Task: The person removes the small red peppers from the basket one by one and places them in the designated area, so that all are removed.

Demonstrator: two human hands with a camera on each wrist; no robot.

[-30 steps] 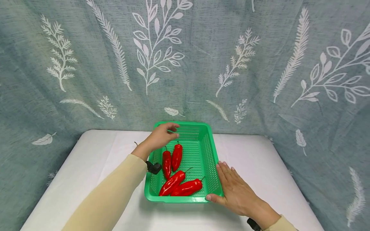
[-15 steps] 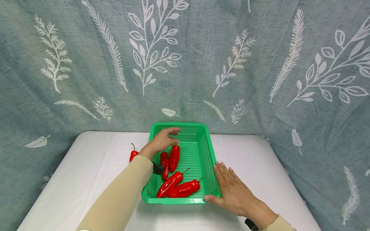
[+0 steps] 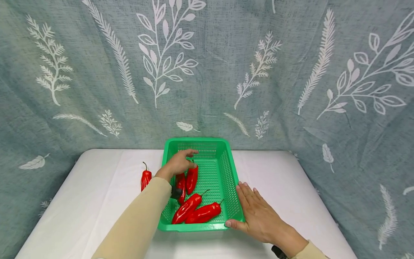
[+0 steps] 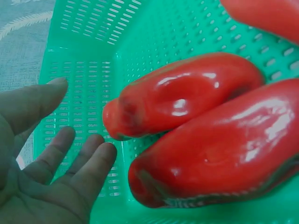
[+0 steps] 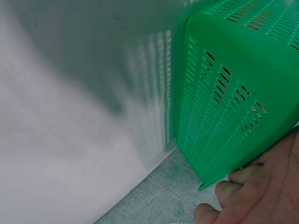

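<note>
A green perforated plastic basket (image 3: 235,176) stands on the white table with several red peppers inside. Two of these, a left pepper (image 3: 180,185) and a right pepper (image 3: 192,180), lie side by side toward the back left. In front of them lie a slanted pepper (image 3: 187,208) and a flatter pepper (image 3: 203,213). My left hand (image 3: 179,162) hovers over the back left of the basket, fingers spread; the left wrist view shows a gap between the fingertips (image 4: 108,151) and both peppers. My right hand (image 3: 262,216) rests along the right front corner, straight fingers on the side rim, thumb on the front rim.
Outside the basket, on the left, another red pepper (image 3: 146,178) lies on the white table (image 3: 110,180), partly hidden by my left sleeve. A grey-green curtain (image 3: 207,90) with white leaf prints hangs right behind the table.
My left hand has lowered slightly toward the two back peppers. The view has shifted a little, and more of the pepper outside the basket shows. My right hand keeps its place on the basket.
</note>
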